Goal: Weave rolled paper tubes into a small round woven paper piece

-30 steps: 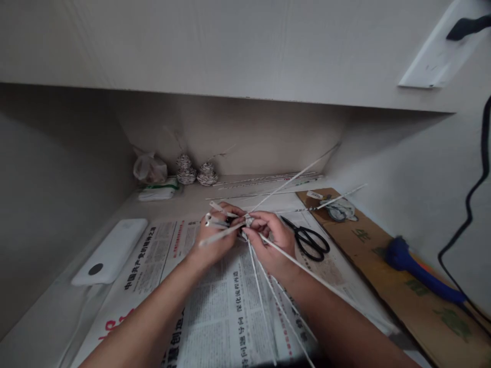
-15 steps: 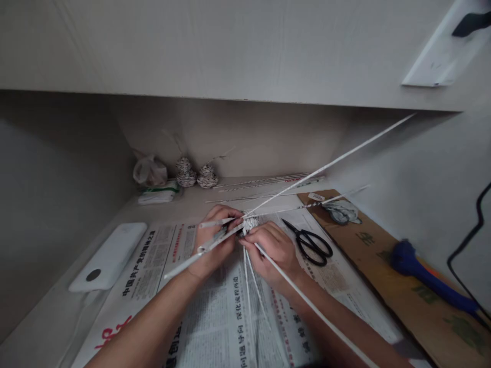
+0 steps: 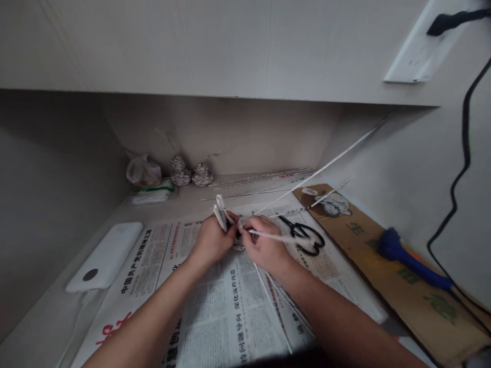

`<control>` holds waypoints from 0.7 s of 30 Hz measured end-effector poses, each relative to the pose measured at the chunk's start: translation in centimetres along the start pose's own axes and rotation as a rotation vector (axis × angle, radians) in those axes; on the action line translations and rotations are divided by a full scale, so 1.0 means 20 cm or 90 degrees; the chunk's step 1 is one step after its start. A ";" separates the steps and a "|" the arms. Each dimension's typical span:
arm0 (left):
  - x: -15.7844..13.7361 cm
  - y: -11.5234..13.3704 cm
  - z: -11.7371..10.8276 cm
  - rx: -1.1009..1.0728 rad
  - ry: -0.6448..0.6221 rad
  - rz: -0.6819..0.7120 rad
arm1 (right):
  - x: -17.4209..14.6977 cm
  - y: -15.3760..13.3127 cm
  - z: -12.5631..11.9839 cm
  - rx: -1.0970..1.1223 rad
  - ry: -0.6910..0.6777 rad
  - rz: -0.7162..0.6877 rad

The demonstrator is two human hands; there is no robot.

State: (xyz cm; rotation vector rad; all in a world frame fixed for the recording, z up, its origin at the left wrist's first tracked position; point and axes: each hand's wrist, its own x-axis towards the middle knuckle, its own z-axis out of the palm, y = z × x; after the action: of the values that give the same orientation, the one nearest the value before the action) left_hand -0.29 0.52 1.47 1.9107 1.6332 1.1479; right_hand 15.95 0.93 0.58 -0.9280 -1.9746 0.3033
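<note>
White-and-grey woven paper piece [image 3: 238,246] is pinched between the closed, curled fingers of left hand [image 3: 213,237] and right hand [image 3: 266,251], above printed newspaper [image 3: 210,306]; slender white paper strips [image 3: 272,236] are splayed around it; black scissors [image 3: 294,227] are laid beyond the right hand.

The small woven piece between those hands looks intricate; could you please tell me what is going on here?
A person's left hand holds a small woven piece, and the right hand pinches at it, above newspaper. White strips stick out in several directions. Black scissors lie to the right, and two woven gourd-like shapes stand at the back.
</note>
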 end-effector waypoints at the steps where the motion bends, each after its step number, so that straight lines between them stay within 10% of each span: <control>1: 0.00 0.00 0.00 -0.007 -0.011 -0.032 | 0.00 0.01 0.01 0.026 0.006 0.056; 6: 0.02 -0.04 0.01 -0.089 -0.031 -0.124 | 0.02 0.06 0.05 0.160 0.055 0.274; 21: 0.02 -0.03 0.04 -0.206 -0.036 -0.137 | 0.06 0.05 0.08 0.517 0.124 0.441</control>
State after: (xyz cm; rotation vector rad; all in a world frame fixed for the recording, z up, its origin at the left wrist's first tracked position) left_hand -0.14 1.20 0.68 1.5131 1.4776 1.1739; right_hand 14.67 2.76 -0.10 -0.9921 -1.1079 1.2421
